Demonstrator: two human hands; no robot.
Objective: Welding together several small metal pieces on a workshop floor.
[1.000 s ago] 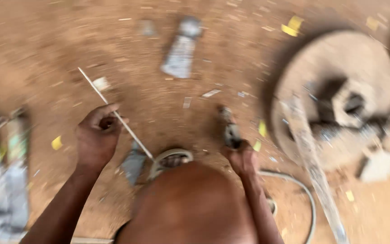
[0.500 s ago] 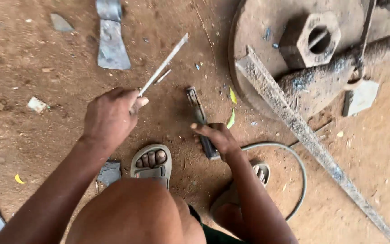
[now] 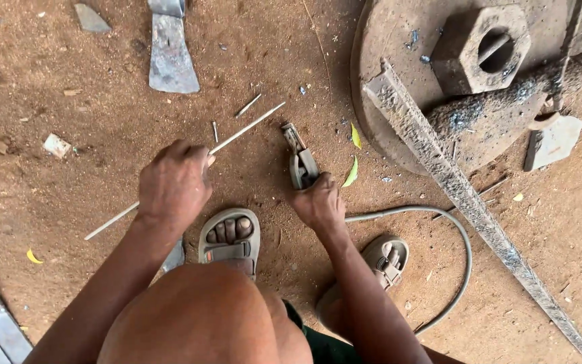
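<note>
Reddish, packed dirt ground (image 3: 69,202) spreads under everything, littered with chips, scraps and a few yellow-green leaves. The person crouches over it, knees up, both feet in sandals.

Their left hand (image 3: 173,183) is curled into a fist around a thin metal rod (image 3: 247,127), fingers pressed shut over its middle. The rod runs out of the fist both ways: up and away toward a short loose rod piece (image 3: 248,105) lying just past its far tip, and back down along the dirt to the near side of the wrist. Just below this hand sits the left sandal (image 3: 230,243).

The right hand (image 3: 316,202) is closed on the near end of a clamp-like electrode holder (image 3: 299,158), which lies on the ground pointing away from the fingers; I cannot tell how tightly it is held. A grey cable (image 3: 463,249) loops from behind this wrist round past the right sandal (image 3: 386,259).

Beyond the holder, off to the right hand's far side, a round metal plate (image 3: 389,40) lies flat, with a large hex nut (image 3: 481,48) on it and a long rough flat bar (image 3: 466,199) slanting across its edge. An axe head (image 3: 168,57) lies well beyond the left fist.
</note>
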